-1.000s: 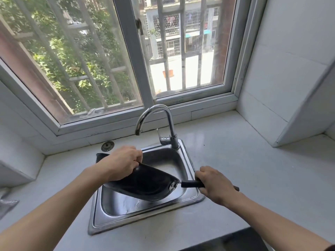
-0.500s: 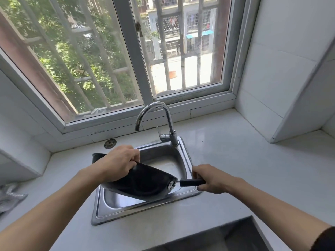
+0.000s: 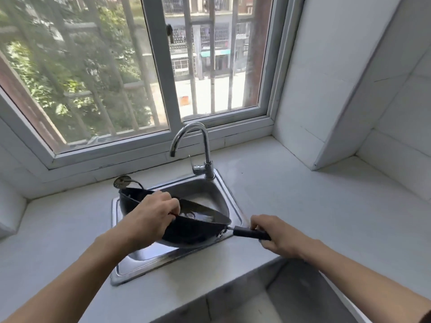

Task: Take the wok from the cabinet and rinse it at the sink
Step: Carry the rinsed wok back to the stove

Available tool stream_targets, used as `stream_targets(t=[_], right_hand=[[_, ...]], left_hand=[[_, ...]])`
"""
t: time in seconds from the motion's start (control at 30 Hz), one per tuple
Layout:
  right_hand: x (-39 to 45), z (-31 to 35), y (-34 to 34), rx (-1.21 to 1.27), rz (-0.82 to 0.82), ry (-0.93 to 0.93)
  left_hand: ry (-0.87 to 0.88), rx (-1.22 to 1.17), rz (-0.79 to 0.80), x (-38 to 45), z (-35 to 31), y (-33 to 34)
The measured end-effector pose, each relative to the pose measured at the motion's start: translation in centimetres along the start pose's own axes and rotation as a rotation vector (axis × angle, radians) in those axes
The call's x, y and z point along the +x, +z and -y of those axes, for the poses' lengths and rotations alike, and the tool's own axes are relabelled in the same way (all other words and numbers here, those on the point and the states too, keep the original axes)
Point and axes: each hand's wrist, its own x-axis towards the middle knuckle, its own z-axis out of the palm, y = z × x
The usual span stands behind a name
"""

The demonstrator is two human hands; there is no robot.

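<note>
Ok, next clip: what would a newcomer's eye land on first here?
The black wok, held tilted over the steel sink at centre: the left hand grips its near rim, the right hand its handle. Next, the curved chrome faucet behind the sink, with no water visibly running. Then the big barred window filling the upper frame.

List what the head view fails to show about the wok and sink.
- Stainless steel sink drain: hidden under the black round-bottomed wok.
- Wok rim under the left hand: covered by its fingers.
- Handle end: wrapped by the right hand.
- Chrome gooseneck faucet: any water flow too faint to tell.
</note>
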Motion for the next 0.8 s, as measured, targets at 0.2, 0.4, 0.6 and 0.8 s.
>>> stream_targets(t=[0.2,0.4,0.6,0.8], right_hand=[[-5.5,1.7,2.4,-0.121,-0.099,0.097],[-11.7,0.8,3.5,-0.143,-0.159,0.223],[-17.3,-1.0,3.8,-0.128,-0.259,0.283],[-23.9,-3.9,2.9,-0.120,-0.354,0.375]], left_hand=[[0.148,0.003,-0.110,-3.3,-1.5,1.8],[0.272,-0.012,-0.129,-3.5,-5.1,2.7],[0.368,0.002,-0.102,-2.3,-9.5,3.8],[0.460,0.025,-0.098,-0.2,-16.5,4.5]])
